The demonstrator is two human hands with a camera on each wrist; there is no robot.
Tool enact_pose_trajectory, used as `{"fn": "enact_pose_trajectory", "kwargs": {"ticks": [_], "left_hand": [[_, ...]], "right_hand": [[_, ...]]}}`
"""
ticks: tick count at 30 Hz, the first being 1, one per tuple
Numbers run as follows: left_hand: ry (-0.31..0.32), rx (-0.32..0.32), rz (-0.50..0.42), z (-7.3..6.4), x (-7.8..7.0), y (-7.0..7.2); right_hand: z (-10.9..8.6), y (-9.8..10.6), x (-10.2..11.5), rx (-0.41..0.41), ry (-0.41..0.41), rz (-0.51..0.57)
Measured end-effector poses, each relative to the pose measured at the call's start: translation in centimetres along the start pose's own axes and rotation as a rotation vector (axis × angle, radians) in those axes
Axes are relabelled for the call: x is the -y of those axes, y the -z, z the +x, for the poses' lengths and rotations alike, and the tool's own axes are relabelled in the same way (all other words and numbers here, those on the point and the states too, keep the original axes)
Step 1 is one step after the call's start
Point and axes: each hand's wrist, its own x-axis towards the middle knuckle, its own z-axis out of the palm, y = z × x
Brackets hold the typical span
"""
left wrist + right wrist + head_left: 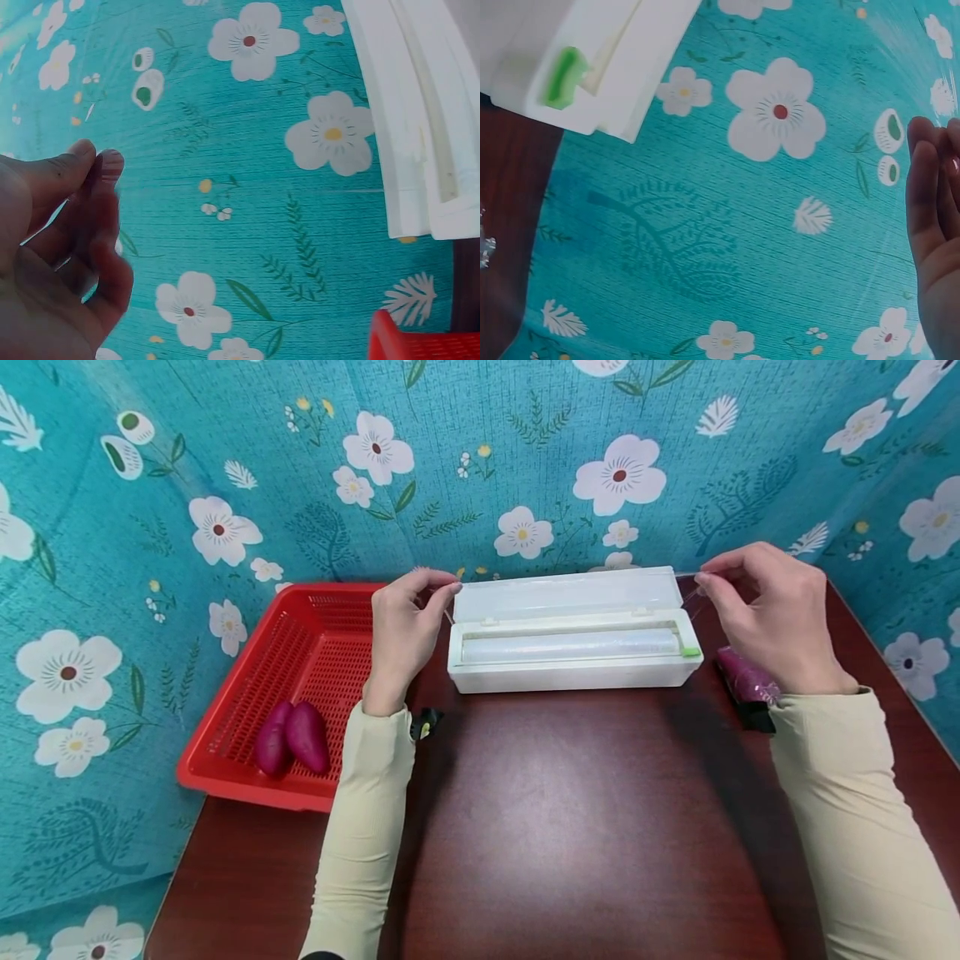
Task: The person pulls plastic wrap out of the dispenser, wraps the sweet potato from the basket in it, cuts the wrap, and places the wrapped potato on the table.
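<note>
Beside the left end of a white cling film dispenser box (570,678), my left hand (408,627) pinches clear cling film between thumb and forefinger. At the box's right end my right hand (780,618) pinches the film the same way. The stretched cling film (919,49) fans out in creases from the right fingertips in the right wrist view; most of it is too transparent to follow. The box's lid (570,597) stands raised at the back. Inside lies a film roll (570,646), with a green slider (689,652) at the right front corner.
On the left, a red plastic basket (225,727) holds two purple sweet potatoes (306,739). A purple piece in shiny film (750,677) lies under my right wrist. All stand on a dark wooden table (570,827), with a flowered turquoise cloth (465,435) behind.
</note>
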Motion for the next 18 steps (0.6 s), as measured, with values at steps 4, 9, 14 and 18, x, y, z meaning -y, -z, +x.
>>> {"fn": "enact_pose_trajectory", "kwargs": {"ticks": [4, 9, 14, 18], "left_hand": [[-0.01, -0.038, 0.051, 0.1, -0.6, 0.4], [-0.003, -0.052, 0.074, 0.0, -1.1, 0.8], [-0.008, -0.035, 0.024, -0.2, -1.5, 1.2], [-0.05, -0.026, -0.016, -0.5, -1.6, 1.5]], "right_hand": [[0.1, 0.5, 0.7, -0.022, 0.002, -0.01], [0.2, 1.1, 1.2, -0.042, 0.049, -0.001], [0.1, 1.4, 1.5, -0.081, 0.072, 0.022], [0.1, 1.8, 1.6, -0.088, 0.108, 0.029]]}}
